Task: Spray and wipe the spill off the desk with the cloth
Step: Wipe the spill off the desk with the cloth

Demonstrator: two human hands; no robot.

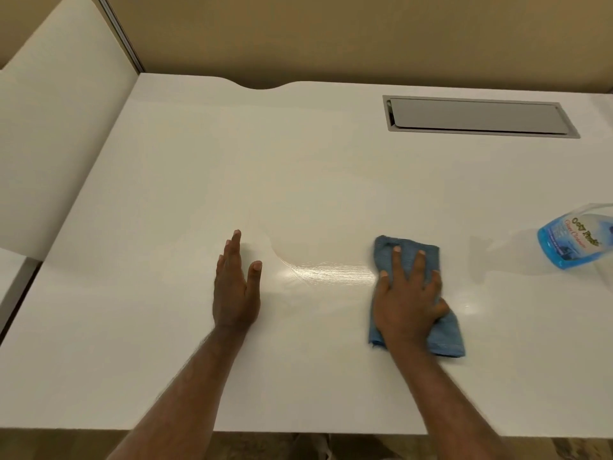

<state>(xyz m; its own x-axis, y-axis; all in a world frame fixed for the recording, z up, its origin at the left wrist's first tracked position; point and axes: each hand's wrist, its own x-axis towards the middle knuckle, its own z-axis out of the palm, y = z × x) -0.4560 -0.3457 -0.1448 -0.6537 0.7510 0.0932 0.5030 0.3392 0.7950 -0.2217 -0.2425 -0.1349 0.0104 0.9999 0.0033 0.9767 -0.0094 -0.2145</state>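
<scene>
A folded blue cloth (384,252) lies on the white desk (199,167) right of centre, and my right hand (406,300) presses flat on top of it, fingers spread. A shiny wet streak (328,270) runs along the desk from the cloth's left edge toward my left hand (236,287). That hand rests flat on the desk with its fingers apart and holds nothing. A clear spray bottle with blue liquid (574,242) stands at the right edge of view, partly cut off.
A grey cable hatch (477,116) is set into the desk at the back right. A white side panel (49,134) rises along the left. A beige partition stands behind the desk. The desk's front edge runs close to my forearms.
</scene>
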